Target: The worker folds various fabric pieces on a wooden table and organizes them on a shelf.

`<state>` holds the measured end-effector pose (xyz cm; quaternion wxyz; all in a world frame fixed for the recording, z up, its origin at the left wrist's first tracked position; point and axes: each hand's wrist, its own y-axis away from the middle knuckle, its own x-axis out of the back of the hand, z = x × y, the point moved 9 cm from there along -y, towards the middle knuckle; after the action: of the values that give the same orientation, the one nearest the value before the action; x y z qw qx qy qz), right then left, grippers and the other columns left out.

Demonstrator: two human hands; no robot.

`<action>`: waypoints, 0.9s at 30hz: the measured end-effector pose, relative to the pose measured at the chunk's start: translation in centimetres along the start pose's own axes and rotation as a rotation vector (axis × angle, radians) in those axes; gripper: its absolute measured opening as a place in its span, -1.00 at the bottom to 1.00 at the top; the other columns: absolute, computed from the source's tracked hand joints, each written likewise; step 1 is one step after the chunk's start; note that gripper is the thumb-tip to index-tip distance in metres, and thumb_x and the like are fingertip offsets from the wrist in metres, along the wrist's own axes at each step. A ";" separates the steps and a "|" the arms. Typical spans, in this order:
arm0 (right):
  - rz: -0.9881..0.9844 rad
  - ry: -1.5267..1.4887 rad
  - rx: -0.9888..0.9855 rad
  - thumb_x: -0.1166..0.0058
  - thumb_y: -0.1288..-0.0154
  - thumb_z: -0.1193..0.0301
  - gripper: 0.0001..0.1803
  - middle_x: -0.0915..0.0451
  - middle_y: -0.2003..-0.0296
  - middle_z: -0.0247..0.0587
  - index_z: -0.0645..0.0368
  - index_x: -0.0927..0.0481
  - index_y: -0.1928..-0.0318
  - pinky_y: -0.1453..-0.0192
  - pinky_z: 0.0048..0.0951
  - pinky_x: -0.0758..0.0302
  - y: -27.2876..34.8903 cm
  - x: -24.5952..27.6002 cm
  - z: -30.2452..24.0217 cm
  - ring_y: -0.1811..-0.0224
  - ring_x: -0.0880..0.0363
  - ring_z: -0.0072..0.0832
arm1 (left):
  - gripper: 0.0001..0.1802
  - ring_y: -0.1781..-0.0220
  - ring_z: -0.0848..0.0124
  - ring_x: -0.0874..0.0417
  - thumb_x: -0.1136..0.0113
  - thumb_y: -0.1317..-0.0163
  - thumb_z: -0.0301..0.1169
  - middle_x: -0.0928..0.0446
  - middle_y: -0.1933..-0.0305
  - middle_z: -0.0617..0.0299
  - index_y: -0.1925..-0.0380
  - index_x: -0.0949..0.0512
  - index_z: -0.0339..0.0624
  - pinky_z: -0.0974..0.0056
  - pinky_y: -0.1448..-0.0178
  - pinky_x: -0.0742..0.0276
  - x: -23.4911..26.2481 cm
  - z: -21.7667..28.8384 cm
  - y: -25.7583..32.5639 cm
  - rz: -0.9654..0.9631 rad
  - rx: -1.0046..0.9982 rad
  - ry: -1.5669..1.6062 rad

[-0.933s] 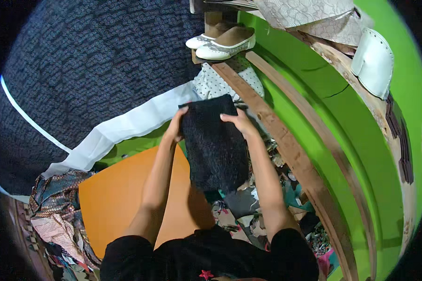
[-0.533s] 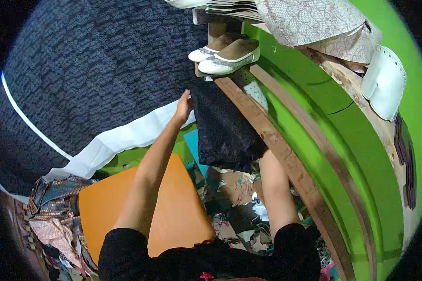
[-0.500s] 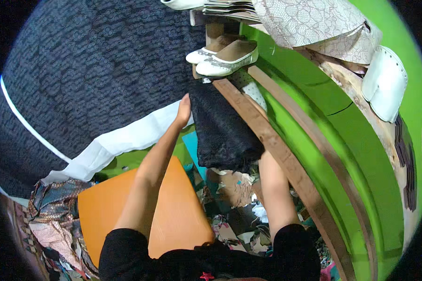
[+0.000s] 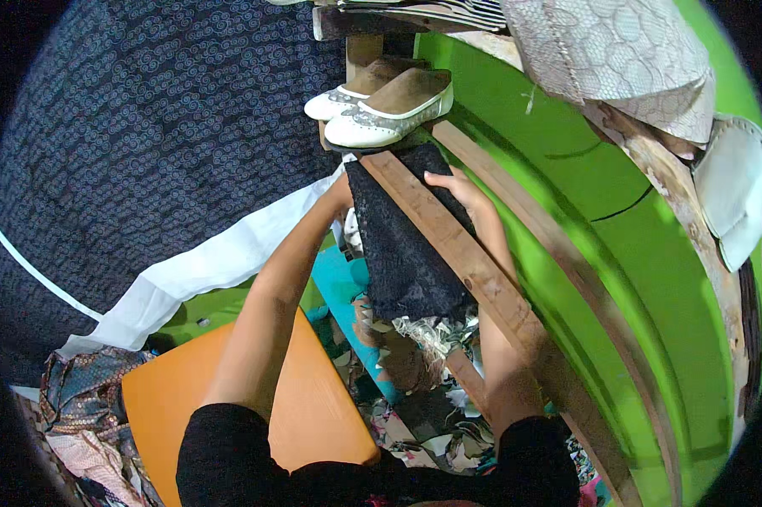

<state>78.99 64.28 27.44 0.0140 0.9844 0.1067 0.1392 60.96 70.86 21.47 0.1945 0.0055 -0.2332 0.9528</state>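
Note:
A piece of black lace cloth [image 4: 398, 253] hangs below the near wooden rail [image 4: 474, 262], which crosses in front of it. At the cloth's upper left edge, my left hand [image 4: 341, 193] is closed on it, the fingers mostly hidden behind the cloth. My right hand [image 4: 470, 194] reaches up between the two rails and pinches the cloth's upper right side, its thumb on the front. Just beyond the cloth, a pair of white flat shoes [image 4: 389, 110] with lacy panels stands at the far end of the rails.
A second wooden rail [image 4: 558, 253] runs alongside before a green surface [image 4: 601, 169]. Patterned whitish material [image 4: 609, 59] and a white piece [image 4: 736, 186] lie at the upper right. An orange seat [image 4: 313, 397] is below my left arm. Scraps [image 4: 423, 422] cover the floor.
My right hand has come up from behind the cloth's lower right corner to its upper right side, between the rails. My left hand stays at the upper left edge. The view has shifted slightly.

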 end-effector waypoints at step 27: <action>0.739 -0.198 -0.058 -0.22 0.16 0.10 -0.13 -0.15 -0.17 -0.02 0.31 -0.21 -0.14 -0.24 -0.34 -0.01 -1.6 3.3 5.2 -0.21 -0.08 -0.26 | -0.52 -0.07 0.23 -0.38 -0.07 0.00 -0.35 -0.35 -0.08 0.10 0.00 -0.36 -0.16 0.18 -0.17 -0.24 0.3 -8.3 1.2 -0.269 0.103 -0.061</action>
<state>83.18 66.52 23.23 0.0010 0.9644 -0.2611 0.0418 60.93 73.67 13.58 0.3128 0.0758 -0.1872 0.9281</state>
